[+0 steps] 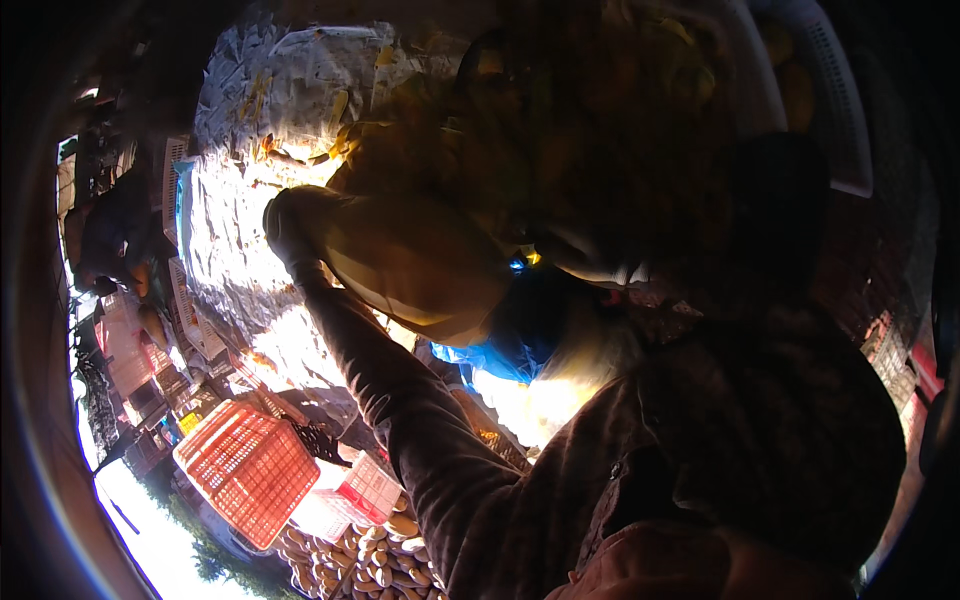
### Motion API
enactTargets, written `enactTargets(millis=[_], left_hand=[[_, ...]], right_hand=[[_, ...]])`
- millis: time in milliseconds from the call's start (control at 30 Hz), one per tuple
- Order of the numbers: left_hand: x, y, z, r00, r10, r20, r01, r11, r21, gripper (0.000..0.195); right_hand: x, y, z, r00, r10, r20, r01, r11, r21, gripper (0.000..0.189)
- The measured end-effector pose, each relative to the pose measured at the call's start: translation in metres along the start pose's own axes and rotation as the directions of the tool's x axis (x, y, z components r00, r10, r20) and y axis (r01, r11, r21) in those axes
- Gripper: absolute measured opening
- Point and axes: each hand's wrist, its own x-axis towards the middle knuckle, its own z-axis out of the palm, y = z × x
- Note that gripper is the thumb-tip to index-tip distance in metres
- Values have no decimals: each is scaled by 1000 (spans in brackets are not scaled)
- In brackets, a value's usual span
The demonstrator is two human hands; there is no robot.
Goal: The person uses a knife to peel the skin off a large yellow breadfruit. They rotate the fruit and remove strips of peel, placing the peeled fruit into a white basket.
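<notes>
My left hand (pixel 289 225) grips the left end of a large, elongated tan fruit, apparently a squash (pixel 420 262). The squash lies across the middle of the view, partly in deep shadow. Near its right end, a dim shape that looks like my right hand (pixel 589 259) shows only a pale lower edge; its fingers and anything in them are hidden. Small blue and yellow spots show between this shape and the squash. Below hangs crumpled blue plastic (pixel 499 360). Yellowish scraps like peelings (pixel 341 142) lie on a plastic-covered surface (pixel 232 225) beyond my left hand.
Red plastic crates (pixel 247 469) stand at lower left, with a heap of many elongated tan fruits (pixel 367 562) beside them. A white crate (pixel 832 97) sits at upper right. Another person (pixel 116 232), dark-clothed, is at far left. The upper middle is too dark to read.
</notes>
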Motion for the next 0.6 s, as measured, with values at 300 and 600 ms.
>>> enactTargets(millis=[300, 600], left_hand=[[-32, 50, 1, 936, -341, -87, 288, 885, -367, 59], [-197, 153, 33, 890, -441, 120, 383, 576, -723, 69]], right_hand=[[104, 3, 39, 1000, 1, -18, 6, 930, 368, 50], [104, -133, 14, 933, 248, 260, -358, 702, 616, 39]])
